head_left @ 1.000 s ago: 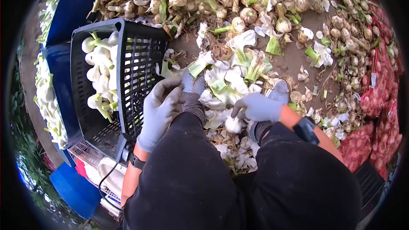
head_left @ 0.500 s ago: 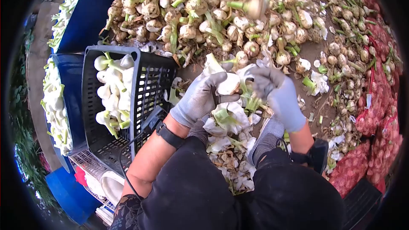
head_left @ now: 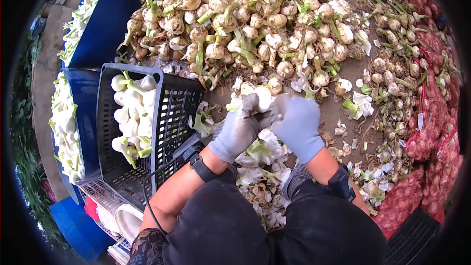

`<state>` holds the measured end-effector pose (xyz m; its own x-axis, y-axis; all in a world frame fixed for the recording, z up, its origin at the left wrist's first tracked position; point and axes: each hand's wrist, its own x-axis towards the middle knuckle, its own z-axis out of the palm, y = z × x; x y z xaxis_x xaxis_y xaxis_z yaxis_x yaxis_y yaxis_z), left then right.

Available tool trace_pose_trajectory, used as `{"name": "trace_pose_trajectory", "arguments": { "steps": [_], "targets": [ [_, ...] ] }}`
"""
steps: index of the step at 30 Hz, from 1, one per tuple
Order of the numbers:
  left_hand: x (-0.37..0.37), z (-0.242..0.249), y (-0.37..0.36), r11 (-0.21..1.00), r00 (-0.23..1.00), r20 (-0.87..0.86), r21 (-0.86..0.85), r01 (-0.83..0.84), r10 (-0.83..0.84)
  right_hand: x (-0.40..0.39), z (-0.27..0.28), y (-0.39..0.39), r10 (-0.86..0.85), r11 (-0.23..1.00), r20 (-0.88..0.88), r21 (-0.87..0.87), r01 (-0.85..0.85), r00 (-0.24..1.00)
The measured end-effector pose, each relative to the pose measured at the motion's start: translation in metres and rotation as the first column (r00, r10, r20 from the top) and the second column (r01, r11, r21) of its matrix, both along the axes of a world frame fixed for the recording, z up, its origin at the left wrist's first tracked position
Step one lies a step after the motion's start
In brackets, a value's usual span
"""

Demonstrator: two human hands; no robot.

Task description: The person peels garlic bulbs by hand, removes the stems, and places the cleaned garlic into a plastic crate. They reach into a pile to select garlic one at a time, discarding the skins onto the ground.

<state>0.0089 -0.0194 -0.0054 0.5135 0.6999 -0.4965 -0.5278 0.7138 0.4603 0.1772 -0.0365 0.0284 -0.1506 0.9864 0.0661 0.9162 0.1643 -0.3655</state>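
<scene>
Both hands wear grey gloves. My left hand (head_left: 239, 130) is closed round a peeled white garlic bulb (head_left: 264, 99) in front of my knees. My right hand (head_left: 295, 123) is beside it, its fingers bent in against the bulb's lower right side; what they pinch is hidden. Beneath the hands lie loose white peelings (head_left: 262, 181). Beyond them rises a heap of unpeeled, soil-stained garlic (head_left: 230, 24) with cut green stems.
A black crate (head_left: 159, 68) with peeled bulbs (head_left: 132, 115) stands at the left. Blue containers (head_left: 84, 98) of white garlic are farther left. Red net bags (head_left: 400, 196) line the right edge, beside smaller scattered bulbs (head_left: 387, 76).
My right hand has moved left and in against the bulb, closing the gap between the hands. The bulb now shows a clean white surface. The view has shifted slightly.
</scene>
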Motion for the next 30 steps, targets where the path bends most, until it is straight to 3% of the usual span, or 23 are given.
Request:
{"name": "trace_pose_trajectory", "arguments": {
  "steps": [2,3,5,7,9,10,11,13,15,17,18,19,20,22,23,25,26,27,28,29,30],
  "targets": [
    [0.002,0.024,0.002,0.994,1.0,-0.009,-0.107,0.028,-0.029,0.026,-0.021,0.008,-0.277,0.949,-0.189,0.097,0.298,0.942],
    [0.0,0.023,0.001,0.994,1.0,-0.011,-0.11,0.026,-0.028,0.034,-0.024,0.006,-0.276,0.95,-0.19,0.094,0.297,0.942],
    [-0.006,0.017,0.0,0.996,0.996,0.001,-0.007,-0.085,0.085,0.037,-0.018,0.009,-0.388,0.915,-0.579,-0.149,0.375,0.717],
    [-0.007,0.004,0.0,0.994,0.995,0.002,-0.038,-0.099,0.099,0.013,-0.011,-0.005,-0.365,0.931,-0.586,-0.214,0.296,0.723],
    [-0.006,-0.002,-0.001,0.997,1.0,0.012,0.076,-0.002,0.001,-0.003,-0.008,-0.009,-0.076,0.995,-0.164,0.057,0.087,0.984],
    [0.003,0.007,-0.004,0.997,0.991,-0.137,0.077,0.004,0.007,-0.006,-0.013,-0.006,-0.063,0.995,-0.134,0.065,0.072,0.989],
    [0.007,0.011,-0.005,0.997,0.991,-0.137,0.078,-0.001,0.011,-0.007,-0.014,-0.004,-0.059,0.996,-0.133,0.066,0.068,0.989],
    [0.008,0.017,-0.005,0.993,0.947,-0.322,0.105,0.048,-0.011,-0.009,-0.011,0.0,-0.075,0.997,0.005,0.019,0.075,0.997],
    [0.006,0.015,-0.006,0.986,0.949,-0.317,0.158,0.053,0.0,-0.003,-0.01,0.001,-0.13,0.99,0.043,0.054,0.127,0.991],
    [0.002,0.026,-0.007,0.996,0.999,-0.041,0.085,0.01,-0.006,0.019,-0.018,0.001,-0.18,0.982,0.08,0.076,0.174,0.98],
    [-0.001,0.036,-0.007,0.999,1.0,-0.005,0.052,-0.005,0.005,0.044,-0.03,0.007,-0.411,0.912,-0.206,-0.092,0.401,0.888],
    [-0.005,0.038,-0.006,0.999,1.0,-0.006,0.051,-0.008,0.009,0.053,-0.031,0.013,-0.624,0.781,-0.422,-0.311,0.542,0.657],
    [-0.009,0.04,-0.002,0.994,1.0,-0.008,0.109,-0.024,0.025,0.052,-0.03,0.012,-0.619,0.785,-0.428,-0.308,0.538,0.658],
    [-0.013,0.033,0.002,0.989,0.995,-0.049,0.127,-0.079,0.085,0.041,-0.022,-0.006,-0.485,0.874,-0.822,-0.466,0.138,0.297],
    [-0.012,0.034,0.001,0.989,0.995,-0.048,0.127,-0.079,0.085,0.028,-0.017,-0.013,-0.485,0.874,-0.822,-0.466,0.138,0.297],
    [-0.004,0.033,0.0,0.987,0.971,-0.19,0.102,-0.125,0.142,-0.001,-0.007,-0.017,-0.236,0.965,-0.553,-0.228,0.127,0.799],
    [0.001,0.029,-0.003,0.98,0.957,-0.252,0.173,-0.102,0.144,-0.005,-0.004,-0.013,-0.234,0.966,-0.551,-0.228,0.125,0.801],
    [-0.001,0.019,-0.004,0.979,0.956,-0.253,0.172,-0.105,0.147,-0.007,-0.002,-0.006,-0.166,0.984,-0.413,-0.131,0.122,0.896],
    [-0.001,0.014,-0.002,0.937,0.9,-0.419,0.348,0.036,0.121,-0.009,0.0,-0.004,-0.111,0.994,-0.256,-0.036,0.105,0.96],
    [-0.001,0.009,-0.001,0.851,0.812,-0.569,0.484,0.203,0.13,-0.009,0.0,-0.004,-0.112,0.994,-0.256,-0.036,0.106,0.96],
    [0.001,0.007,-0.004,0.868,0.84,-0.53,0.465,0.173,0.116,-0.009,0.001,-0.003,-0.108,0.993,-0.144,-0.065,0.1,0.984]
  ]
}}
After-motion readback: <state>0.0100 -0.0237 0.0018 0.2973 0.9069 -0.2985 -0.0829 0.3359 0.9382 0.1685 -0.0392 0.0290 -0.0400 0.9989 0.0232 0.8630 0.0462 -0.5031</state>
